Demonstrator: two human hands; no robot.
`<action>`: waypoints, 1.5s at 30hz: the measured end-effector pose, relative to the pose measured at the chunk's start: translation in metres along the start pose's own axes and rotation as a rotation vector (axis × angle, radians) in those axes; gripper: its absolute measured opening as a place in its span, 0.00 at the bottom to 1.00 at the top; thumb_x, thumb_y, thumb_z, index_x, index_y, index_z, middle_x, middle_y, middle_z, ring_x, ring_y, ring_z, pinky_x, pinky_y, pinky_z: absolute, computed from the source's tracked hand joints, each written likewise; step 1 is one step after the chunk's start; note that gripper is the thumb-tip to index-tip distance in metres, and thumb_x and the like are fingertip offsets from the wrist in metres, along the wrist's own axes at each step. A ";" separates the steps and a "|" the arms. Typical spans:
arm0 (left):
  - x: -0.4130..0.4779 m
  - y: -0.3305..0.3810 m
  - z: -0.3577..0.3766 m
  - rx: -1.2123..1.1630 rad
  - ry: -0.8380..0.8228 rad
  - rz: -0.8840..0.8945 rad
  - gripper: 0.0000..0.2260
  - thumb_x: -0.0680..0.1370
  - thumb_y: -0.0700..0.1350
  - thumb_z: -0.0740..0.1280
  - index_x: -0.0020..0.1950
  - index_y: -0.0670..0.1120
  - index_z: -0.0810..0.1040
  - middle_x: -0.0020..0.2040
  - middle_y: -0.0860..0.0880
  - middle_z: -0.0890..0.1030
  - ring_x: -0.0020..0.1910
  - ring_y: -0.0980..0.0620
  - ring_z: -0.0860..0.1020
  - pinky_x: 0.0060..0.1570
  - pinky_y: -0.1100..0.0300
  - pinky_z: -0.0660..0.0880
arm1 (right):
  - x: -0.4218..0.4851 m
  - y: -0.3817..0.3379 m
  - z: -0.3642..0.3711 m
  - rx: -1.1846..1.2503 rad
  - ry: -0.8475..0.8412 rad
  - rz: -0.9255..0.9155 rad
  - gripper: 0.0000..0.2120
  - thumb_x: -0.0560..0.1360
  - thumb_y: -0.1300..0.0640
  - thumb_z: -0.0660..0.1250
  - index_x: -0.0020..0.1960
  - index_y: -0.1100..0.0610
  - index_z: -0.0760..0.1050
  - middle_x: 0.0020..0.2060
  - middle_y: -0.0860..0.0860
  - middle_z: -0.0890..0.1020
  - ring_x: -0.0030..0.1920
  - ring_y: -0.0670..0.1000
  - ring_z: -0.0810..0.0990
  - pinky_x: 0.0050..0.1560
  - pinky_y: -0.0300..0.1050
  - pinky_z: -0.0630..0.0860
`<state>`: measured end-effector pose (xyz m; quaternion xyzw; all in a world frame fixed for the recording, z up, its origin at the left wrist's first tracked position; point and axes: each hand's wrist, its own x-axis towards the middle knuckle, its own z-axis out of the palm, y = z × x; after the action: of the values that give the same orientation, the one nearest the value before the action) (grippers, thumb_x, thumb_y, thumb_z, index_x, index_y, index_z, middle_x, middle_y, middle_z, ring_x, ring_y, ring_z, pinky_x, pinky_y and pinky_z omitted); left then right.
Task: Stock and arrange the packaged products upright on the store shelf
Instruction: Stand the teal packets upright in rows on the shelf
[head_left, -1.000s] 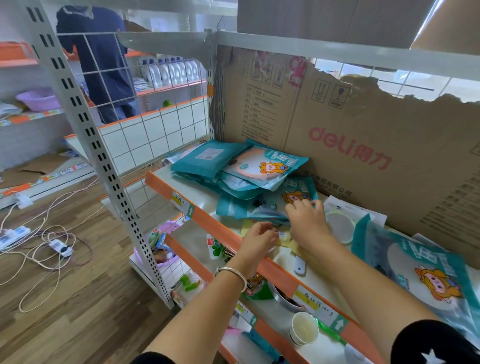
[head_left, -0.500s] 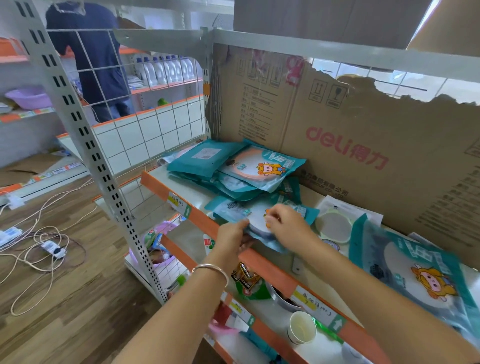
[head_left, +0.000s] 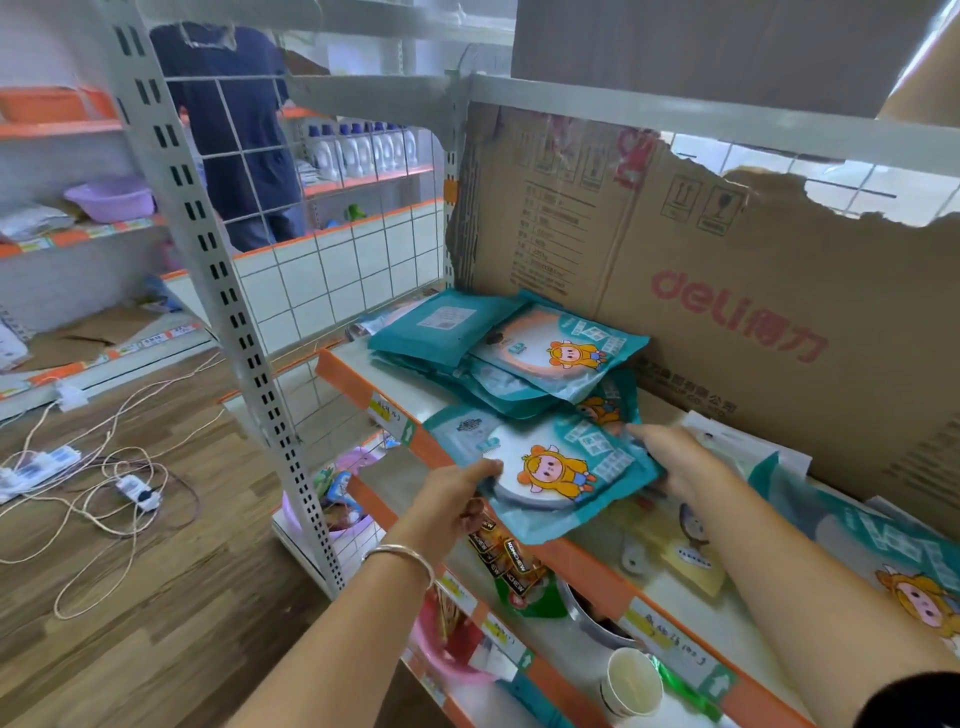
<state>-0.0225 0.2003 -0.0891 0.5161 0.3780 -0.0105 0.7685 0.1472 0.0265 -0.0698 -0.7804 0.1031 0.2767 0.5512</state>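
The job looks barely begun: no packet stands upright yet. Both hands hold one teal packet (head_left: 550, 467) over the front lip of the shelf (head_left: 395, 382), the left hand (head_left: 457, 499) pinching its 8 o'clock edge, the right hand (head_left: 675, 462) gripping its 3 o'clock edge. At 11 o'clock from it a pile of packets (head_left: 498, 353) lies flat and fanned; another packet (head_left: 883, 545) lies flat at 4 o'clock. The held one is a thin, glossy pouch with a cartoon figure and a pale round window.
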 end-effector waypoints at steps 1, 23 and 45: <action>0.002 0.000 -0.002 -0.001 -0.012 -0.001 0.09 0.74 0.43 0.70 0.38 0.42 0.73 0.21 0.52 0.69 0.19 0.58 0.62 0.19 0.68 0.62 | -0.001 -0.001 0.002 0.010 -0.014 0.004 0.10 0.74 0.56 0.68 0.52 0.61 0.76 0.47 0.59 0.83 0.46 0.59 0.82 0.50 0.55 0.78; 0.021 -0.010 0.081 0.397 -0.226 0.010 0.10 0.74 0.45 0.70 0.47 0.39 0.75 0.28 0.47 0.72 0.22 0.55 0.67 0.20 0.65 0.66 | -0.167 0.161 -0.107 0.076 -0.059 -0.027 0.13 0.78 0.65 0.61 0.37 0.59 0.79 0.30 0.59 0.80 0.22 0.47 0.75 0.22 0.36 0.70; 0.030 0.021 0.054 1.015 -0.484 0.193 0.10 0.75 0.50 0.69 0.43 0.44 0.76 0.34 0.48 0.78 0.28 0.55 0.72 0.28 0.68 0.73 | -0.131 0.099 -0.138 0.027 0.424 0.072 0.12 0.76 0.57 0.66 0.56 0.64 0.76 0.42 0.58 0.83 0.38 0.57 0.81 0.42 0.48 0.78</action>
<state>0.0380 0.1775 -0.0806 0.8356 0.0900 -0.2386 0.4865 0.0370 -0.1555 -0.0454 -0.8096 0.2481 0.1247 0.5172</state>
